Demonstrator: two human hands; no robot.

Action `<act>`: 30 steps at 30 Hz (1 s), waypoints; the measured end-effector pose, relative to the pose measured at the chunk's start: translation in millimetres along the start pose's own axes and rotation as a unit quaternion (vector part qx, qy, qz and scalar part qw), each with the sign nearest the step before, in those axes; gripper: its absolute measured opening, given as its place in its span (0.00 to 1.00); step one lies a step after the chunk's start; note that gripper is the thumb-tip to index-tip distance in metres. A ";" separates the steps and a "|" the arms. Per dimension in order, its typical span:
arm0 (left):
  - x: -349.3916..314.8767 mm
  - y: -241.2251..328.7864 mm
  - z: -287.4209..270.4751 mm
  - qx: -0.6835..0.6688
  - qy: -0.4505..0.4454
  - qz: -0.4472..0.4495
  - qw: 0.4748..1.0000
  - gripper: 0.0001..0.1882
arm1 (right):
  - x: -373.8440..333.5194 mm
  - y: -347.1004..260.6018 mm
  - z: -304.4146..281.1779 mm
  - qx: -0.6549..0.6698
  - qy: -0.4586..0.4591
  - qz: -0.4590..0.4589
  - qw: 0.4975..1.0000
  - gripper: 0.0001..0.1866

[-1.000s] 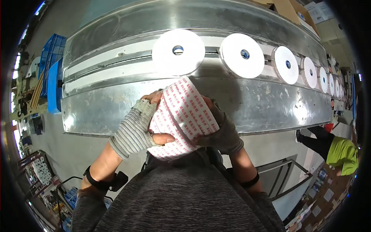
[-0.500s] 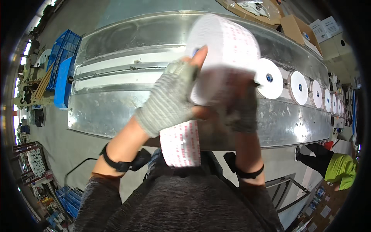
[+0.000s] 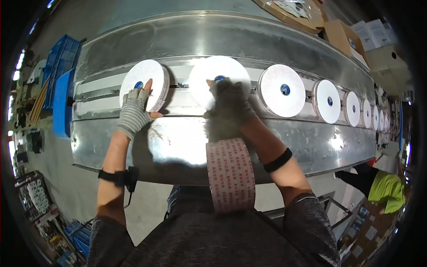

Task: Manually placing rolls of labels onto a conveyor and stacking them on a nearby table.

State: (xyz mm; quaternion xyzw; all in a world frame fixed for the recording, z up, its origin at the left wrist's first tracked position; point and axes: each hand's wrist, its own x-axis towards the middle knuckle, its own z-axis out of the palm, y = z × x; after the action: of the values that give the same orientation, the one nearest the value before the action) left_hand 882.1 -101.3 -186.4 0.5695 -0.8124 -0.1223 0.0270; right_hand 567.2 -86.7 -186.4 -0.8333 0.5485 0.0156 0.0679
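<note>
My left hand [image 3: 135, 109], in a grey fingerless knit glove, grips the near rim of a white tape roll [image 3: 141, 71]. Its fingers lie on the flat face by the blue core, the thumb at the edge. My right hand [image 3: 229, 104], gloved alike and slightly blurred, closes over the near side of a second white tape roll [image 3: 213, 66], covering part of its face and core. Both rolls rest on the channel along the metal table. Between my forearms a wide roll of red-printed tape [image 3: 231, 175] shows its curved side, close against my body.
More white rolls [image 3: 282, 91] run rightward along the channel of the metal table [image 3: 187, 31]. Blue crates [image 3: 64, 102] stand left, and an open carton [image 3: 342, 35] lies beyond the far right edge. A person in a bright green top [image 3: 387, 189] is at lower right.
Both hands were together on a large, blurred roll held above the table. Now they are apart, each on a separate roll lying on the channel. The left hand has moved left.
</note>
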 end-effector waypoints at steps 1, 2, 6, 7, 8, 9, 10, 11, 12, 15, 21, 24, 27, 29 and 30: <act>3.9 -16.2 18.1 0.067 -0.006 0.009 0.998 0.63 | 0.5 1.8 0.0 0.000 -0.007 0.008 1.000 0.48; 4.3 -27.3 26.0 0.121 -0.036 -0.006 0.992 0.62 | 0.2 2.8 -2.8 0.076 0.005 -0.029 0.997 0.46; -8.3 -3.4 -2.3 0.126 -0.012 -0.020 0.992 0.46 | -58.0 14.7 -31.1 0.450 0.049 0.095 0.887 0.39; -18.9 14.8 -16.5 0.026 -0.037 -0.060 0.997 0.43 | -81.6 18.9 -42.6 0.578 0.024 0.167 0.798 0.39; -27.3 42.8 -26.3 -0.079 -0.063 -0.090 0.991 0.40 | -116.6 25.3 -25.7 0.728 0.029 0.214 0.650 0.41; -41.9 60.8 -31.1 -0.431 -0.178 -0.140 0.873 0.36 | -151.4 23.9 -8.9 0.848 0.037 0.245 0.469 0.44; -57.8 82.9 -45.2 -0.479 -0.258 -0.150 0.826 0.38 | -178.0 12.5 -16.5 0.773 0.004 0.211 0.599 0.48; -87.0 93.0 -39.1 -0.597 -0.228 -0.046 0.768 0.41 | -191.9 -4.9 -29.2 0.684 -0.033 0.154 0.712 0.52; -104.9 96.2 -18.2 -0.596 -0.281 0.016 0.752 0.47 | -190.9 -33.2 -39.3 0.681 0.024 0.114 0.723 0.55; -126.9 140.5 -18.2 -0.568 -0.264 -0.078 0.775 0.66 | -171.2 -100.1 -48.0 0.589 0.060 0.097 0.800 0.60; -113.0 131.3 -43.9 -0.683 -0.166 -0.197 0.684 0.59 | -132.2 -122.1 -33.3 0.567 0.039 0.096 0.817 0.64; -142.4 89.3 -35.7 -0.703 -0.088 -0.193 0.679 0.50 | -112.4 -140.3 -35.0 0.507 0.118 -0.034 0.853 0.58; -188.4 20.6 -47.2 -0.730 0.010 -0.294 0.617 0.43 | -82.0 -133.1 -34.1 0.831 -0.165 0.070 0.526 0.56; -247.8 -80.1 -16.6 -0.648 -0.002 -0.294 0.703 0.42 | -39.3 -133.4 -50.2 0.849 -0.102 0.003 0.519 0.53; -253.2 -97.9 -20.6 -0.786 0.007 -0.192 0.587 0.38 | -19.2 -142.2 -55.3 0.821 -0.075 0.004 0.566 0.53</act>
State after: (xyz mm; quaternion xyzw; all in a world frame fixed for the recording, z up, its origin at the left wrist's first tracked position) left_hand 1064.4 99.7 -164.7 0.4696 -0.2716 -0.7118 0.4461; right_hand 687.2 -21.1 -116.1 -0.4120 0.3216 -0.3787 0.7638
